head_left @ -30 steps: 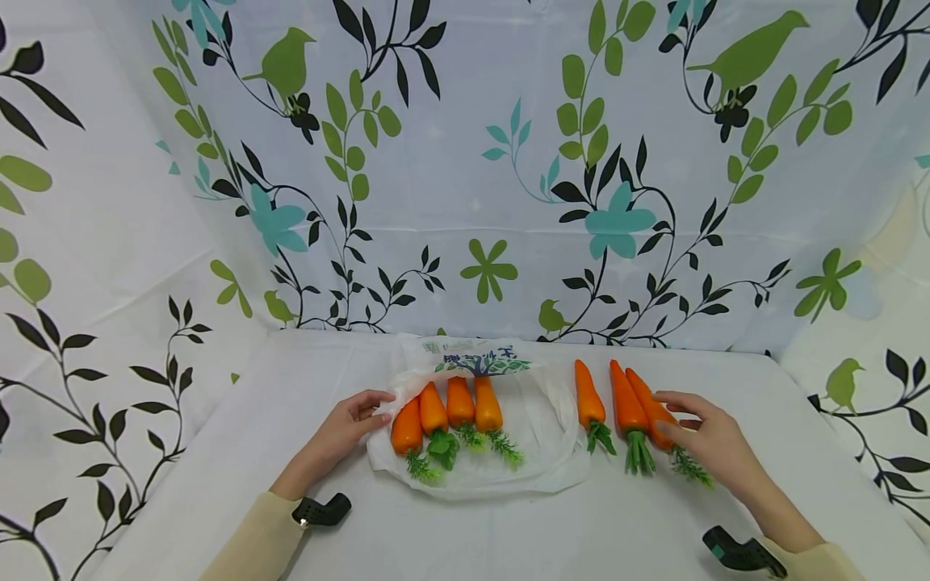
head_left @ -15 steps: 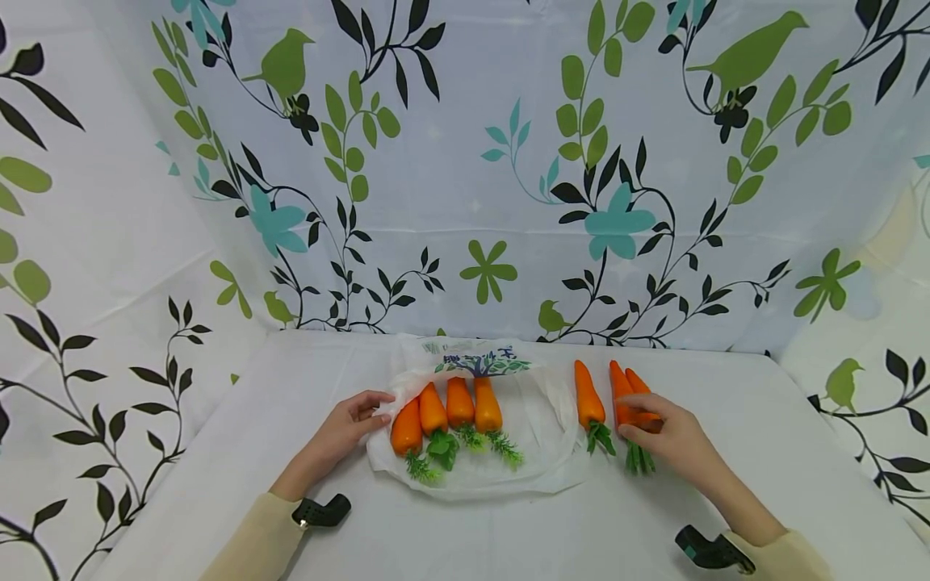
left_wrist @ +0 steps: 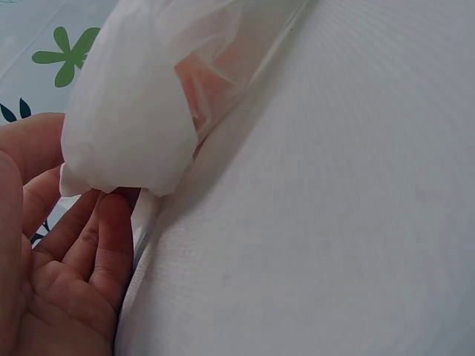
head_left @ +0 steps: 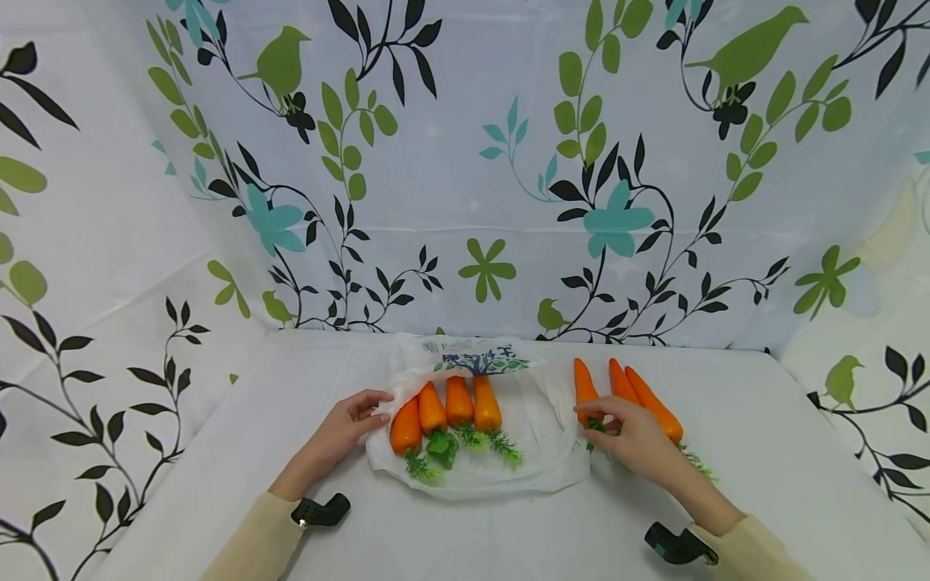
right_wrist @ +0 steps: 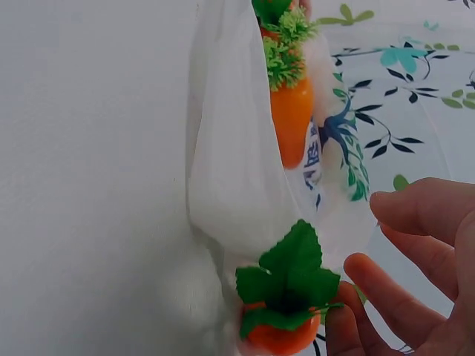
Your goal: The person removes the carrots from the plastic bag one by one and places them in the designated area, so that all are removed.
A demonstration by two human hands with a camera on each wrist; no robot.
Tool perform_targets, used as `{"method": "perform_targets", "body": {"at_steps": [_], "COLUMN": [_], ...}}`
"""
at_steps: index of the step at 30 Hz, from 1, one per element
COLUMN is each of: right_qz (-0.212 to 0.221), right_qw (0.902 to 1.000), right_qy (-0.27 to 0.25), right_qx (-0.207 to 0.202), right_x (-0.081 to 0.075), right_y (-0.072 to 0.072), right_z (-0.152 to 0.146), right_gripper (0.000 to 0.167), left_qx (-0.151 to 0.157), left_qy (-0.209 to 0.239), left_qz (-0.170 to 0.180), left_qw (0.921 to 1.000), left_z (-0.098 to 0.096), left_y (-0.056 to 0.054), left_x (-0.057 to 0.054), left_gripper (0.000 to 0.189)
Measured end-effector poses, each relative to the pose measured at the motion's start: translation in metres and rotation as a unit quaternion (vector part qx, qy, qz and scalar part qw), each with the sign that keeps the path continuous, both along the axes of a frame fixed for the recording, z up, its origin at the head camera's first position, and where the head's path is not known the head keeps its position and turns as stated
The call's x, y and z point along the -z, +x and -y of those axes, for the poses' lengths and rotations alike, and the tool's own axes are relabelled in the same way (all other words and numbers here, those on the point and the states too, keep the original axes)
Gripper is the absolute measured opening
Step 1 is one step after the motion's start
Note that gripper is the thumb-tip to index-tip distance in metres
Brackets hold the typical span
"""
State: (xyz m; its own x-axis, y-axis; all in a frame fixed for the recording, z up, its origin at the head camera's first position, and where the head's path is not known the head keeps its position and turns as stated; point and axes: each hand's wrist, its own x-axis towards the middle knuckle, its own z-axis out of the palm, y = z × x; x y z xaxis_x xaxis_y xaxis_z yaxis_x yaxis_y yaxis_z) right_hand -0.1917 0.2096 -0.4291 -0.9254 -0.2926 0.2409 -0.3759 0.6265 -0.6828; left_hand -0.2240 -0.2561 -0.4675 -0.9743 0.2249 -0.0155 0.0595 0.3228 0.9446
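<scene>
A white plastic bag (head_left: 541,452) lies with its mouth toward me. Four orange toy carrots, better told as several carrots (head_left: 459,402), lie in its mouth with green tops outward. My left hand (head_left: 356,421) holds the bag's left rim; in the left wrist view that hand's fingers (left_wrist: 111,245) lie around the gathered film. My right hand (head_left: 634,436) is over the lower end of a single carrot (head_left: 584,381) right of the bag. In the right wrist view its fingers are loosely spread beside that carrot's leafy top (right_wrist: 291,278).
Two more carrots lie to the right, one partly behind my right hand (head_left: 621,382) and one slanting (head_left: 654,407). Everything rests on a white table (head_left: 465,541). A leaf-and-bird patterned curtain (head_left: 436,161) hangs behind it.
My right hand has moved left across the loose carrots, from the rightmost one, past the middle one, to the one nearest the bag. The left hand and the bag stay still.
</scene>
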Motion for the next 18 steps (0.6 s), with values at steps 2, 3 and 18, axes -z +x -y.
{"method": "perform_targets", "body": {"at_steps": [2,3,18], "right_qz": [0.007,0.009,0.045], "right_qw": [1.0000,0.9999,0.9978], "right_qy": [-0.002,0.000,0.007], "right_qx": [-0.007,-0.008,-0.049], "right_x": [0.000,-0.001,-0.006], "right_y": [-0.002,-0.003,-0.021], "right_z": [0.005,0.007,0.040], "right_gripper": [0.030,0.030,0.031], "left_qx": [-0.002,-0.002,-0.001], "left_qy": [-0.002,-0.002,-0.002], "left_qz": [0.000,0.000,0.002], "left_qw": [1.0000,1.0000,1.0000], "left_z": [0.000,0.001,0.000], "left_y": [0.000,0.000,0.000], "left_x": [0.000,0.000,0.000], "left_gripper": [0.042,0.042,0.042]}}
